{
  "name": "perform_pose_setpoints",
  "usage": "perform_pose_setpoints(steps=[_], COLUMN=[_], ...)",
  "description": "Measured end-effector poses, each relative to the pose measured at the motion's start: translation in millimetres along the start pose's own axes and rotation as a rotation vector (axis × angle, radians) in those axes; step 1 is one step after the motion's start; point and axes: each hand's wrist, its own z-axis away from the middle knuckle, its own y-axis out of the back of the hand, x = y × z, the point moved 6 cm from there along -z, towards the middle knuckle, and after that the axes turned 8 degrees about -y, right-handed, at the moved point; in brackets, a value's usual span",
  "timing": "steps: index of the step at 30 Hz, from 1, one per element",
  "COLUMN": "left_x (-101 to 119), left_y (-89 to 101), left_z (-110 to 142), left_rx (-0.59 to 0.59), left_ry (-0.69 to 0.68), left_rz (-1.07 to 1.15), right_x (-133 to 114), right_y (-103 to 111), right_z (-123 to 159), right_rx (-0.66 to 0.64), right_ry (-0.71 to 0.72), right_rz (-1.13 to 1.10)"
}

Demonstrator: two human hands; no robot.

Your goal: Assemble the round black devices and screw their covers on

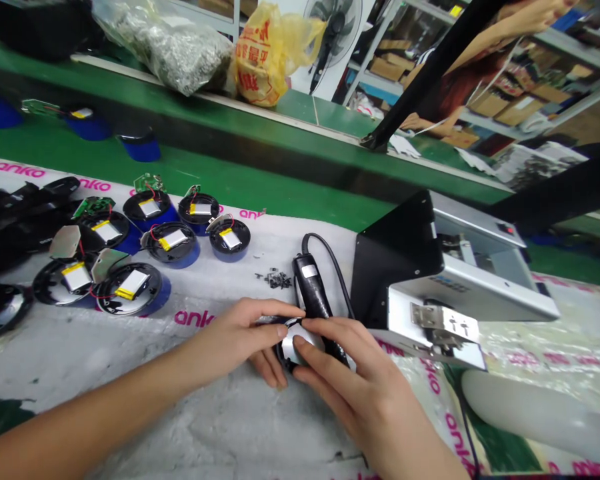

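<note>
A round black housing [287, 363] with a silvery face stands at the front middle of the bench, partly covered by my fingers. My left hand [247, 337] grips it from the left, thumb at its upper rim and the other fingers curled around the side. From the right, my right hand [363, 377] presses fingertips onto its top and near edge. Just behind my right hand lies a black corded electric screwdriver [313, 290]. A small heap of dark screws or similar small parts [275, 278] is left of the screwdriver.
Several blue-sided round housings [180, 257] with batteries and circuit boards stand at the left. At right is a metal box-shaped machine [485, 287] with a black side. Behind the green belt are a yellow bag [260, 57], a clear plastic bag [180, 60] and another person's arm [510, 27].
</note>
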Motion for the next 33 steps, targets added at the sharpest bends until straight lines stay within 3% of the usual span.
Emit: perform_pose_setpoints(steps=[10, 25, 28, 31, 33], left_x=[-2, -4, -3, -5, -4], left_y=[-1.3, -10.6, -13.8, -15.5, -13.5], left_z=[3, 2, 1, -1, 0], left_rx=[0.036, 0.018, 0.035, 0.040, 0.041], left_ry=[-0.010, -0.061, -0.080, -0.090, -0.137], left_rz=[-0.016, -0.062, -0.061, -0.028, 0.024], right_x=[-7, 2, 4, 0, -16], right_y=[-1, -11, -4, 3, 4], right_z=[-3, 16, 6, -22, -49], right_rx=[-0.061, 0.160, 0.098, -0.095, -0.207], right_ry=[-0.081, -0.193, -0.164, -0.070, 0.063], right_rz=[0.146, 0.069, 0.092, 0.148, 0.167])
